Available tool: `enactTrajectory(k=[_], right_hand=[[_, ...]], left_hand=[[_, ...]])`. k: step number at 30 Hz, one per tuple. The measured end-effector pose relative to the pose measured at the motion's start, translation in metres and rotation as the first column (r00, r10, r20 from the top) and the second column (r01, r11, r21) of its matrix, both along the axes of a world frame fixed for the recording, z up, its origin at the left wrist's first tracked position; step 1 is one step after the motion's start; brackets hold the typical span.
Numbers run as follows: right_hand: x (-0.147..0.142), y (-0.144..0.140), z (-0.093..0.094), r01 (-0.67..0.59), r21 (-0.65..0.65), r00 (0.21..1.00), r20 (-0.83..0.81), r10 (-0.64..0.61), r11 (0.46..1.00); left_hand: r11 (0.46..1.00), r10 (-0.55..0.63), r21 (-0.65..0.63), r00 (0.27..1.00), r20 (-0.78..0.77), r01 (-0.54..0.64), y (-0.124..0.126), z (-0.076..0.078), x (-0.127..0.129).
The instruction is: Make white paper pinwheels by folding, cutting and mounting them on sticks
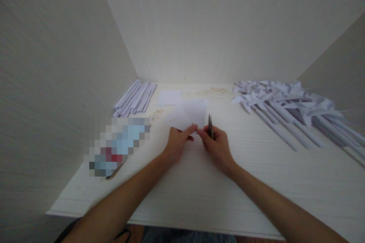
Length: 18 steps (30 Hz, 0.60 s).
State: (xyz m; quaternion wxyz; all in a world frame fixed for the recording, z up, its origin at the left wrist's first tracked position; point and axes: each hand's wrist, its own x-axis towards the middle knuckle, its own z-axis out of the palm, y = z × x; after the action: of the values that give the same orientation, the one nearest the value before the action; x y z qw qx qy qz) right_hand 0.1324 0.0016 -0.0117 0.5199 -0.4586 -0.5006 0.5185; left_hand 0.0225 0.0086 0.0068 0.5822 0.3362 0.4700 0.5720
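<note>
Above the table's middle, my left hand [176, 145] is closed on the lower edge of a white sheet of paper [189, 112], thumb on top. Crease or cut lines run across the sheet toward its centre. My right hand [216, 144] is closed around a pair of dark scissors [210, 124], their pointed blades directed away from me. Its thumb and forefinger also pinch close to the paper's near edge, almost meeting my left thumb. Whatever small bit lies between those fingertips is hidden.
Rolled paper sticks [135, 98] lie at the back left, beside a flat paper stack [169, 97] and small whitish pieces [156, 114]. A blurred-out phone-like object [122, 146] rests at left. Paper pinwheels on sticks [273, 102] pile up at right. Walls enclose the white table [182, 201].
</note>
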Motion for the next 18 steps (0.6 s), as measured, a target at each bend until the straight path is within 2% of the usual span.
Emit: enactTrajectory(k=[5,9,18], right_hand=[[-0.003,-0.002,0.006,-0.211,-0.073,0.959,-0.207,0.192,0.975],[-0.004,-0.004,0.009,-0.281,-0.112,0.953,-0.147,0.264,0.953],[-0.003,-0.003,0.008,-0.352,-0.148,0.935,-0.092,0.342,0.924]], left_hand=[[0.992,0.114,0.053,0.993,0.024,-0.115,0.008,0.002,-0.008],[0.985,0.160,0.047,0.982,0.102,-0.165,0.012,0.005,-0.013],[0.992,0.091,0.079,0.991,0.102,-0.099,0.011,0.005,-0.012]])
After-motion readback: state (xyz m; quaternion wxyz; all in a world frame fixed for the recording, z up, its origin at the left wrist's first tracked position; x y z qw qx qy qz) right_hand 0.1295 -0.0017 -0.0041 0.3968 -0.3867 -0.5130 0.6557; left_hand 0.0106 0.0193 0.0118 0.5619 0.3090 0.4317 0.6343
